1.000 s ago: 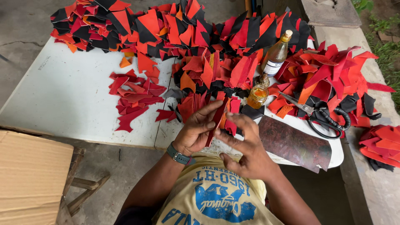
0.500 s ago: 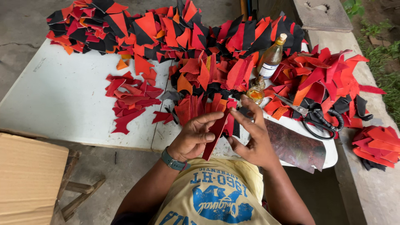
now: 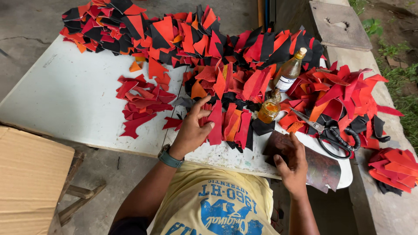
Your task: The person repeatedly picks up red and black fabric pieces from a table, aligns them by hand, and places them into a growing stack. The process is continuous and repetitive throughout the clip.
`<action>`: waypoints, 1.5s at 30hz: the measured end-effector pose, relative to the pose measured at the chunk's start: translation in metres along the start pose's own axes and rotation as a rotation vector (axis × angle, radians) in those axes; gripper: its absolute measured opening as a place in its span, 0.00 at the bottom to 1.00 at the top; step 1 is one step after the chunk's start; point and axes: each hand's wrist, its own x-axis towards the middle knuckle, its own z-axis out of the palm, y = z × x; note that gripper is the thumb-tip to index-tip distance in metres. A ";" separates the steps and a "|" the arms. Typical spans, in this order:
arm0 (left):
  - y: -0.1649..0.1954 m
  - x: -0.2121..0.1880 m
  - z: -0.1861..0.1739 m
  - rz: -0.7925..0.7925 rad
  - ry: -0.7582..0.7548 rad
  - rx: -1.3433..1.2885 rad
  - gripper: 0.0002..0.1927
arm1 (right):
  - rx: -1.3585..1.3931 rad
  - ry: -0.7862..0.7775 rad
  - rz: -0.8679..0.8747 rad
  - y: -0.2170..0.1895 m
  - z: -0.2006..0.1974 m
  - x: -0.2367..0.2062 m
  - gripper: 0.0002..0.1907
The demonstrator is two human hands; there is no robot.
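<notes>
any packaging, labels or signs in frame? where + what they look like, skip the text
Tall clear bottle: upright among the red and black pieces on the white table, amber liquid, tan cap, white paper label with dark print.
Small bottle: just in front of it, squat, amber liquid, no label I can make out.
Cardboard box: bottom-left corner, beside the table, plain brown, unprinted.
No signs or screens.

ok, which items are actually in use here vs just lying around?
In hand:
- left hand on a red cut piece
- right hand on a dark board

Lying about:
- scissors
- tall bottle
- small amber bottle
- cardboard box
- far red-and-black pile
</notes>
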 end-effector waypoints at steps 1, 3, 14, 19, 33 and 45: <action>-0.002 0.001 -0.001 0.009 -0.001 -0.015 0.40 | -0.012 0.010 0.023 0.007 -0.002 -0.001 0.41; -0.005 0.003 -0.003 -0.004 -0.034 -0.103 0.39 | -0.033 0.031 0.067 0.016 -0.003 -0.004 0.42; -0.021 0.019 -0.012 0.061 0.087 -0.085 0.16 | -0.326 0.015 0.024 0.001 0.010 -0.001 0.39; -0.021 0.025 -0.014 0.033 0.097 -0.077 0.15 | -0.349 0.025 0.032 -0.008 0.016 0.002 0.38; -0.042 0.028 -0.004 0.575 -0.170 0.592 0.14 | -0.418 0.048 -0.016 0.004 0.009 -0.001 0.33; -0.069 -0.020 -0.194 -0.130 0.228 0.920 0.09 | -0.527 -0.012 -0.097 0.019 -0.002 0.005 0.28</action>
